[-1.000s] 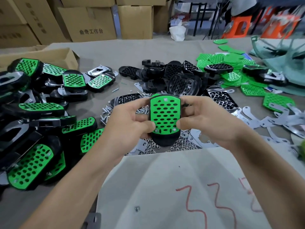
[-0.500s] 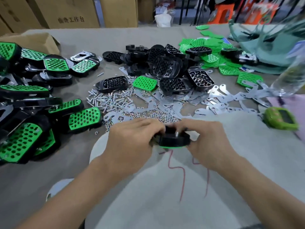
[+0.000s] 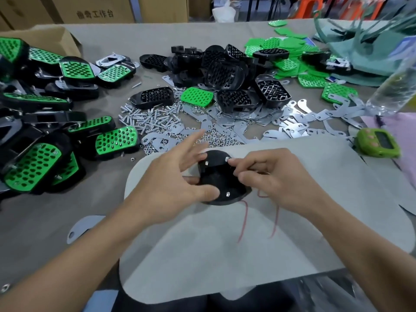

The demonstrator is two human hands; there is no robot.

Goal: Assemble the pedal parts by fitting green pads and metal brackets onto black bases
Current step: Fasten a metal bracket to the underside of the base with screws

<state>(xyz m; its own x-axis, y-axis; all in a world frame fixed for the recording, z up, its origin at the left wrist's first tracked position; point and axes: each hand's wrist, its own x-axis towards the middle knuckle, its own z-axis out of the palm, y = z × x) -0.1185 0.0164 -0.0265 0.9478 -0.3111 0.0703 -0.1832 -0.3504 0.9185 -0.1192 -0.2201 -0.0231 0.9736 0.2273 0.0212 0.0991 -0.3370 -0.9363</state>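
Observation:
A black pedal base (image 3: 216, 176) lies face down on a pale grey sheet (image 3: 247, 244), its green pad hidden underneath. Three screw tips stick up from its underside. My left hand (image 3: 166, 183) steadies the base, thumb pressed on its near left part and fingers spread over its far left edge. My right hand (image 3: 270, 179) pinches the screw tip (image 3: 227, 159) at the base's far right corner. Behind lie loose black bases (image 3: 225, 73), a single green pad (image 3: 197, 96), more green pads (image 3: 290, 64) and flat metal brackets (image 3: 292, 122).
Assembled green-and-black pedals (image 3: 33, 163) are heaped at the left beside a cardboard box (image 3: 45, 39). Loose screws (image 3: 146, 119) and nuts (image 3: 216, 138) lie just beyond my hands. A clear bottle (image 3: 394, 91) and a green timer (image 3: 378, 145) stand at the right.
The pedal went from pad-up in both hands to face down on the sheet. My left fingers have spread out, and my right hand now pinches a screw tip.

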